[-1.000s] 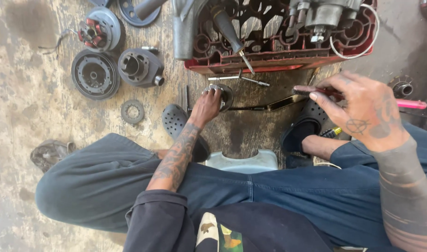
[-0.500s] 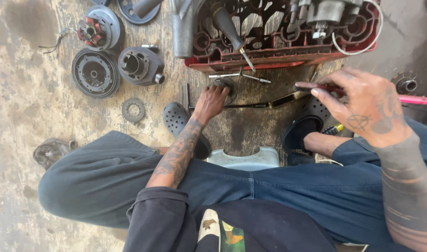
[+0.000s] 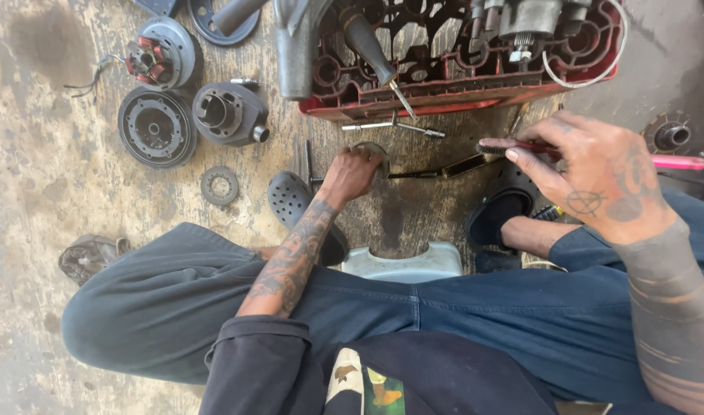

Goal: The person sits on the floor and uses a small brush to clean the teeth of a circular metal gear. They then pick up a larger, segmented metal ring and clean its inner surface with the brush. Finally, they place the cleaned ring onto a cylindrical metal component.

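Left hand [image 3: 352, 175] grips metal disc [image 3: 375, 152] (mostly hidden) on floor [image 3: 52, 177]; right hand [image 3: 598, 178] pinches pink-handled brush [image 3: 567, 151].

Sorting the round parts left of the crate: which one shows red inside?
The grey round part with red windings, farthest up; the black pulley disc and small toothed ring show none.

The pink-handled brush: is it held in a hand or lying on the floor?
Held. The right hand grips the brush off the floor, bristles pointing left, pink handle sticking out past the hand.
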